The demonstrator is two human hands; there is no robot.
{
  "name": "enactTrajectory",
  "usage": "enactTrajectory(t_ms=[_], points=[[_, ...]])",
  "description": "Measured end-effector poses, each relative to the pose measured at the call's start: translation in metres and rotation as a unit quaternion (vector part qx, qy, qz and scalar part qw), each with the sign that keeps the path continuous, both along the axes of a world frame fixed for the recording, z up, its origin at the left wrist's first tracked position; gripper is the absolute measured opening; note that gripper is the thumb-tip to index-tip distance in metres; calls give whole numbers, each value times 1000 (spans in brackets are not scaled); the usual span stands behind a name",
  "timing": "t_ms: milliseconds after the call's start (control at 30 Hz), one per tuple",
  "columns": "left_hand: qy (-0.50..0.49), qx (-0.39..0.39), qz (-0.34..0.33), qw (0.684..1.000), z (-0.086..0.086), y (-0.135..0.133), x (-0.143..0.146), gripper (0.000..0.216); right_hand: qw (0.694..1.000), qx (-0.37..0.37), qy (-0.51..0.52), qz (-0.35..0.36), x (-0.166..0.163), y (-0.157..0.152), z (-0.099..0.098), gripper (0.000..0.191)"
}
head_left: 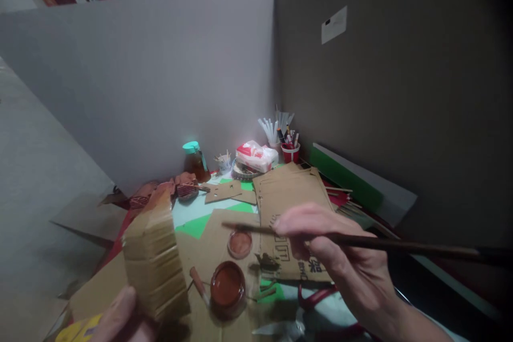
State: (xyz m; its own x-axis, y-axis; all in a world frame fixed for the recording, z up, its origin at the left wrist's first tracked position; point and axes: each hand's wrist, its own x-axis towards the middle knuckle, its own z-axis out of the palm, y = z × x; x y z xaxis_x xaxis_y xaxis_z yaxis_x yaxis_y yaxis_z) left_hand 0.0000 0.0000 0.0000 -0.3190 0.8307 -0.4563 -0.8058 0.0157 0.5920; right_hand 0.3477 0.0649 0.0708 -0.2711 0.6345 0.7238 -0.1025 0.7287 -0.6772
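My left hand grips a ridged cardboard piece from below at the lower left, holding it up above the table. My right hand holds a long dark paintbrush level, its tip pointing left above a small lid of brown paint. An open jar of brown paint stands just below that lid, between my two hands. A second small brush lies beside the jar.
Flat cardboard sheets cover a green mat. At the back stand a brown jar with a teal lid, a tissue pack and a red cup of pens. Grey partition walls close in behind and right.
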Motion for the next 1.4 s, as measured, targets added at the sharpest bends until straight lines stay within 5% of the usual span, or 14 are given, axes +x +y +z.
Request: enactTrajectory(t_ms=[133, 300, 667, 933, 1400], points=[[31, 54, -26, 998, 23, -1, 32, 58, 999, -18, -1, 40, -8, -2, 2, 21], [69, 35, 32, 996, 42, -4, 56, 44, 997, -75, 6, -2, -22, -2, -5, 17], [84, 70, -43, 993, 32, -6, 40, 58, 990, -143, -10, -18, -33, 3, -24, 19], [52, 110, -71, 990, 23, -5, 35, 60, 944, -320, 44, 59, -43, -1, -25, 25], [81, 71, -73, 991, 40, -3, 57, 93, 934, -348, 51, 56, -40, 2, -22, 38]])
